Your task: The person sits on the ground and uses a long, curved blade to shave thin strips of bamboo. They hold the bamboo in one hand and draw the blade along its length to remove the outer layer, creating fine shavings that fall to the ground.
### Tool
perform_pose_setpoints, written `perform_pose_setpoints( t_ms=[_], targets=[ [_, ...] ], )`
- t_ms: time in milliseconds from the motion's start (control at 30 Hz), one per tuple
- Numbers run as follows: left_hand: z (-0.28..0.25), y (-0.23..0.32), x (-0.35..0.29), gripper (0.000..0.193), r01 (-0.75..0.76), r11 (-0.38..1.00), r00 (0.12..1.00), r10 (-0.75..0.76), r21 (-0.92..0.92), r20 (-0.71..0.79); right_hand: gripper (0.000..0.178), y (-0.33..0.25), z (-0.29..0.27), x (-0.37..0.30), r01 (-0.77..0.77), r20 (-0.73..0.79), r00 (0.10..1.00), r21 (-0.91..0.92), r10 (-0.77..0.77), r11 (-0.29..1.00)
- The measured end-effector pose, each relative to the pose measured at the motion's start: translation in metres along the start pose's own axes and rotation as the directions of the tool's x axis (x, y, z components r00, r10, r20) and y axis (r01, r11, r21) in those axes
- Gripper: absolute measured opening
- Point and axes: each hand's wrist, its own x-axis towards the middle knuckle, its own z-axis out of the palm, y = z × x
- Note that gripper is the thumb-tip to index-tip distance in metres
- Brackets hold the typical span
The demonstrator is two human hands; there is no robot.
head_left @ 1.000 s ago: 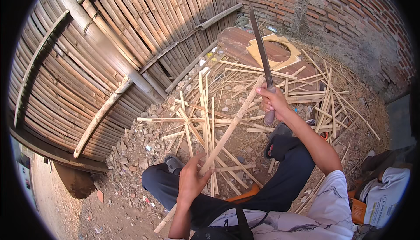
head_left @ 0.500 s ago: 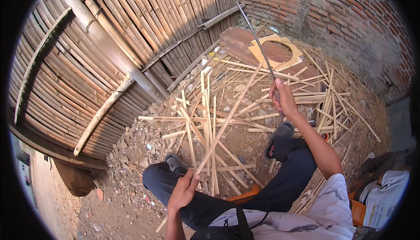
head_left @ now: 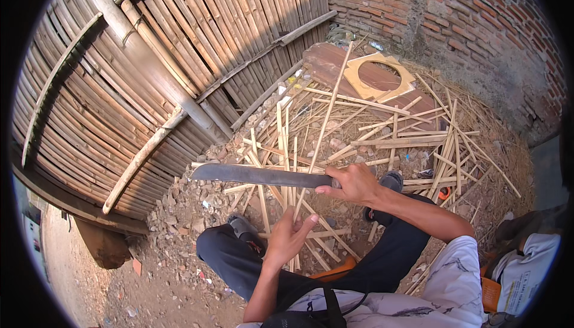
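My right hand (head_left: pixel 354 184) is closed round the handle of a machete. Its broad dark blade (head_left: pixel 251 175) points left, lying across in front of me. In my left hand (head_left: pixel 288 237), just below the blade, is the near end of a long bamboo strip (head_left: pixel 329 107). That strip slants away and slightly right, its far end near the brown board. Blade and strip cross close to my right hand; whether they touch I cannot tell. Beneath both hands, many split bamboo strips (head_left: pixel 280 131) lie criss-crossed on the stony ground between my feet.
A bamboo-pole wall (head_left: pixel 239 23) rises at the left and a brick wall (head_left: pixel 472 41) at the right. A brown board (head_left: pixel 323 62) and a yellowish panel with a round hole (head_left: pixel 357 83) lie beyond the strips. A whitish sack (head_left: pixel 529 265) sits at my right.
The machete has swung from pointing away to pointing left, as my right hand came lower and leftward. My left hand moved right and slightly away; the strip now stands more steeply in view.
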Motion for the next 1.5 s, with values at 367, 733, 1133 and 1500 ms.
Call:
perform_pose_setpoints(
  t_ms=[367, 733, 1133, 1500],
  targets=[
    [0.006, 0.01, 0.0, 0.048, -0.011, 0.997, 0.998, 0.016, 0.083, -0.062, 0.065, 0.011, -0.01, 0.012, -0.245, 0.063, 0.969, 0.152, 0.238, 0.958],
    [0.001, 0.009, -0.02, 0.049, 0.04, 0.984, 0.998, -0.032, 0.173, -0.054, 0.067, 0.026, -0.014, 0.013, -0.184, 0.033, 0.982, -0.001, 0.184, 0.983],
    [-0.002, -0.001, -0.05, 0.048, 0.118, 0.966, 0.991, -0.129, 0.231, 0.031, 0.073, 0.085, -0.038, 0.033, -0.5, -0.004, 0.865, 0.092, 0.502, 0.861],
    [0.005, -0.024, -0.004, 0.049, 0.122, 0.981, 0.98, -0.096, -0.148, 0.172, 0.071, 0.008, 0.001, -0.002, -0.183, 0.176, 0.969, 0.05, 0.172, 0.982]
  ],
)
